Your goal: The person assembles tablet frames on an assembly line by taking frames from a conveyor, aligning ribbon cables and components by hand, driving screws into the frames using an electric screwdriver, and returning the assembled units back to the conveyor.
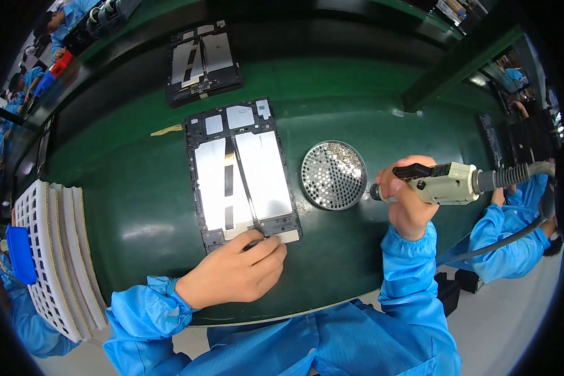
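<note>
An opened tablet [271, 178] lies on the green table in front of me, its inner side up, with two silvery battery panels and dark flat cables between them. At its near edge my left hand [235, 271] pinches a small dark piece that the fingers mostly hide. My right hand [412, 203] grips a pale electric screwdriver [454, 183], held level with its dark nose pointing left. Between that nose and the tablet sits a round metal dish [334, 175] full of holes, with small bits, seemingly screws, on its upper part.
A second opened tablet [203, 62] lies farther back. Beside the nearer tablet is a yellowish strip [166, 130]. White perforated trays [53, 250] stand at the left with a blue bin [20, 255]. The screwdriver's grey cable [511, 241] bends down at the right, near another person's blue sleeve [511, 235].
</note>
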